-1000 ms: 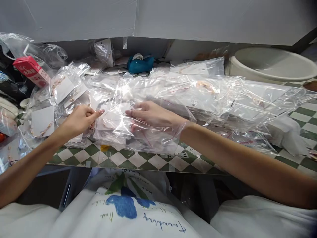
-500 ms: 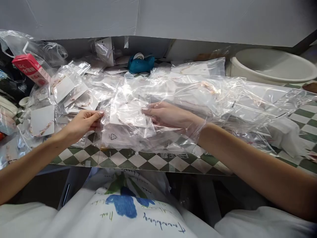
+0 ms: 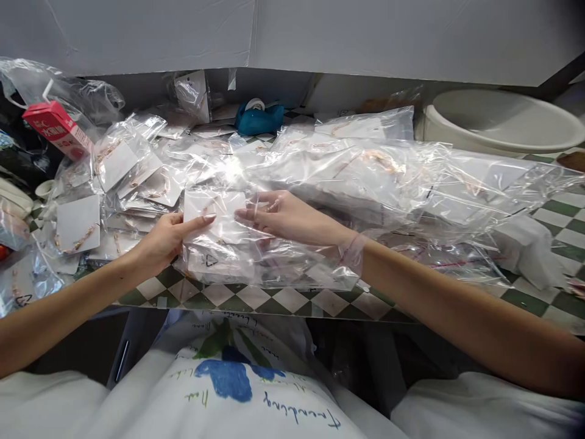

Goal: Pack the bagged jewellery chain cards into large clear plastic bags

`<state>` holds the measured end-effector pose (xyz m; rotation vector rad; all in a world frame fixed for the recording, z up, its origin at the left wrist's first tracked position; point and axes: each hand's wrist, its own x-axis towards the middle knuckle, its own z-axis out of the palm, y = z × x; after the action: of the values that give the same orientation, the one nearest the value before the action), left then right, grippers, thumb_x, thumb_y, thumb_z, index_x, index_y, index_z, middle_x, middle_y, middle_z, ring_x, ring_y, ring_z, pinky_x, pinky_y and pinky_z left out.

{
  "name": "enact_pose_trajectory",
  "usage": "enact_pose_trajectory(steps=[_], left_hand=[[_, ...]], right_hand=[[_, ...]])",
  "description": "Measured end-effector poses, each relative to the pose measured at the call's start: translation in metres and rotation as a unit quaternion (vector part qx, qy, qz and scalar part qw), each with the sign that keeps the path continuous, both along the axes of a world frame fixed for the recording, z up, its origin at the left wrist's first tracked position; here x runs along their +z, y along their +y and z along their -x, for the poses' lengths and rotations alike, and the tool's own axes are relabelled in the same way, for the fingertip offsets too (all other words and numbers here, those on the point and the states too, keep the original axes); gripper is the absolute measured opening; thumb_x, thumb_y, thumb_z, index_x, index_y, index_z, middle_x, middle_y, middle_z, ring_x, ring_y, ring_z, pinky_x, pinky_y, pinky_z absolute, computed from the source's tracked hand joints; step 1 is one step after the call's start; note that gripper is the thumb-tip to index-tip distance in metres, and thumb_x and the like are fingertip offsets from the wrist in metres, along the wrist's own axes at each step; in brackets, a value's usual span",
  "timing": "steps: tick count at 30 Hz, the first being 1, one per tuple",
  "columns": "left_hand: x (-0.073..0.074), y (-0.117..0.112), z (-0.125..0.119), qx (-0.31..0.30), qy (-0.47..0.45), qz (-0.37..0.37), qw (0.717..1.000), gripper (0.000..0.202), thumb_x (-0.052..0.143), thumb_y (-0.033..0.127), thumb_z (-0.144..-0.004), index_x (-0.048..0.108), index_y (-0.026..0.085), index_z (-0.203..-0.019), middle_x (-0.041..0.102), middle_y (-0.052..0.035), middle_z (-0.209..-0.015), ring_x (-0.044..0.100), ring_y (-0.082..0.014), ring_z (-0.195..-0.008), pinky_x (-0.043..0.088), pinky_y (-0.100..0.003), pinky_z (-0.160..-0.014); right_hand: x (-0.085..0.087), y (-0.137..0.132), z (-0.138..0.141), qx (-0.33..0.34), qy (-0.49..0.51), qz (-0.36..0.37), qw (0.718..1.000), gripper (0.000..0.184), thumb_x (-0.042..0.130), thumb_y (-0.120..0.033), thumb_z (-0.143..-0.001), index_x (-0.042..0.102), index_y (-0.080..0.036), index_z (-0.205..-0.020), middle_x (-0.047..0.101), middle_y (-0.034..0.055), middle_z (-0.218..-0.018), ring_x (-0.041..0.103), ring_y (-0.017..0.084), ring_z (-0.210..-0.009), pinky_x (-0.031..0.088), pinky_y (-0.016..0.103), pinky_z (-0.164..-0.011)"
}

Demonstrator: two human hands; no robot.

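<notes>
A white card (image 3: 212, 210) with a fine chain lies inside a clear plastic bag (image 3: 274, 271), with a recycling mark printed near the bag's lower corner. My left hand (image 3: 171, 241) pinches the card's left edge through the plastic. My right hand (image 3: 283, 216) reaches in from the right, fingertips at the card's right side. The plastic seems to lie over this hand, and a bag edge wraps my right wrist. Whether the hand is fully inside the bag is hard to tell.
Several carded chains in clear bags (image 3: 77, 224) are heaped at left, with larger bags (image 3: 365, 177) piled behind. A green-and-white checkered counter (image 3: 256, 299) ends near my lap. There are a red-and-white carton (image 3: 57, 129), a teal tape dispenser (image 3: 258, 119), a white basin (image 3: 503, 119) and crumpled white material (image 3: 525, 253).
My hands have moved closer together over the card, the left shifting right and the right shifting left. The bag has slid along my right forearm, and its edge now sits at the wrist.
</notes>
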<state>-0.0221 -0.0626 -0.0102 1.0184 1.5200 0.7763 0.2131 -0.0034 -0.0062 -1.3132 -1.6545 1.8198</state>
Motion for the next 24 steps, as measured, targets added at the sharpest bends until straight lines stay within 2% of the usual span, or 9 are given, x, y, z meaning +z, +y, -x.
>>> enact_pose_trajectory(steps=[2, 6, 8, 10, 12, 16, 21, 23, 24], left_hand=[[-0.002, -0.001, 0.001, 0.032, -0.048, 0.032, 0.998, 0.042, 0.093, 0.048, -0.074, 0.078, 0.014, -0.093, 0.077, -0.0106, -0.086, 0.073, -0.0221, -0.075, 0.059, -0.029, -0.061], [-0.003, -0.005, -0.002, 0.092, -0.132, 0.046, 0.986, 0.029, 0.087, 0.04, -0.085, 0.079, 0.014, -0.095, 0.079, -0.0087, -0.099, 0.073, -0.0163, -0.078, 0.062, -0.023, -0.064], [-0.001, -0.007, -0.007, 0.105, -0.16, 0.045, 0.981, 0.024, 0.082, 0.037, -0.091, 0.079, 0.013, -0.097, 0.08, -0.009, -0.102, 0.075, -0.0163, -0.079, 0.064, -0.022, -0.065], [0.001, -0.008, -0.014, 0.119, -0.18, 0.036, 0.976, 0.021, 0.079, 0.033, -0.094, 0.079, 0.014, -0.104, 0.081, -0.0084, -0.105, 0.077, -0.0169, -0.08, 0.064, -0.022, -0.063], [0.002, -0.008, -0.02, 0.142, -0.188, 0.025, 0.972, 0.024, 0.078, 0.03, -0.094, 0.077, 0.017, -0.114, 0.081, -0.007, -0.108, 0.078, -0.0177, -0.078, 0.065, -0.023, -0.06], [0.002, -0.004, -0.023, 0.185, -0.194, 0.005, 0.963, 0.033, 0.08, 0.029, -0.093, 0.074, 0.018, -0.124, 0.08, -0.0082, -0.114, 0.079, -0.022, -0.093, 0.068, -0.028, -0.072], [0.002, 0.001, -0.019, 0.225, -0.178, -0.005, 0.958, 0.014, 0.078, 0.022, -0.094, 0.079, 0.018, -0.107, 0.079, -0.006, -0.12, 0.075, -0.0195, -0.111, 0.064, -0.019, -0.076], [0.002, 0.0, -0.015, 0.217, -0.17, 0.003, 0.961, 0.011, 0.078, 0.017, -0.093, 0.079, 0.016, -0.104, 0.078, -0.0073, -0.123, 0.074, -0.0186, -0.111, 0.063, -0.017, -0.075], [0.002, -0.001, -0.011, 0.207, -0.162, 0.016, 0.965, 0.015, 0.08, 0.013, -0.09, 0.078, 0.015, -0.105, 0.077, -0.0089, -0.125, 0.074, -0.0187, -0.111, 0.062, -0.016, -0.073]], right_hand=[[-0.002, 0.004, -0.01, 0.011, -0.007, -0.02, 1.0, 0.043, 0.088, -0.047, -0.079, 0.069, -0.018, -0.105, 0.074, 0.004, -0.078, 0.069, 0.018, -0.067, 0.055, 0.03, -0.059], [-0.004, 0.012, -0.032, 0.051, 0.0, -0.035, 0.998, 0.067, 0.09, -0.051, -0.073, 0.065, -0.019, -0.127, 0.078, 0.0063, -0.093, 0.074, 0.02, -0.077, 0.06, 0.034, -0.07], [-0.002, 0.011, -0.035, 0.093, 0.003, -0.031, 0.995, 0.063, 0.092, -0.052, -0.069, 0.068, -0.019, -0.118, 0.078, 0.0065, -0.095, 0.074, 0.02, -0.081, 0.06, 0.035, -0.075], [-0.001, 0.007, -0.032, 0.133, 0.003, -0.042, 0.99, 0.05, 0.091, -0.054, -0.069, 0.071, -0.018, -0.095, 0.077, 0.0065, -0.093, 0.073, 0.02, -0.082, 0.059, 0.034, -0.077], [-0.001, 0.002, -0.027, 0.141, 0.002, -0.056, 0.988, 0.046, 0.087, -0.059, -0.072, 0.069, -0.017, -0.082, 0.075, 0.0061, -0.086, 0.07, 0.018, -0.076, 0.058, 0.034, -0.074], [-0.008, -0.006, -0.03, 0.097, 0.02, -0.105, 0.99, 0.047, 0.078, -0.065, -0.082, 0.063, -0.02, -0.077, 0.069, 0.002, -0.07, 0.067, 0.017, -0.061, 0.054, 0.032, -0.058], [-0.006, -0.01, -0.056, 0.005, 0.001, -0.219, 0.976, 0.033, 0.073, -0.05, -0.094, 0.065, -0.02, -0.083, 0.066, -0.0008, -0.064, 0.063, 0.012, -0.049, 0.052, 0.026, -0.044], [-0.001, -0.011, -0.067, -0.059, 0.001, -0.287, 0.956, 0.026, 0.074, -0.044, -0.093, 0.069, -0.019, -0.085, 0.07, 0.001, -0.071, 0.065, 0.012, -0.051, 0.054, 0.025, -0.043], [0.0, -0.011, -0.072, -0.092, -0.007, -0.343, 0.935, 0.022, 0.075, -0.039, -0.093, 0.071, -0.019, -0.085, 0.072, 0.0015, -0.075, 0.067, 0.012, -0.054, 0.056, 0.024, -0.044]])
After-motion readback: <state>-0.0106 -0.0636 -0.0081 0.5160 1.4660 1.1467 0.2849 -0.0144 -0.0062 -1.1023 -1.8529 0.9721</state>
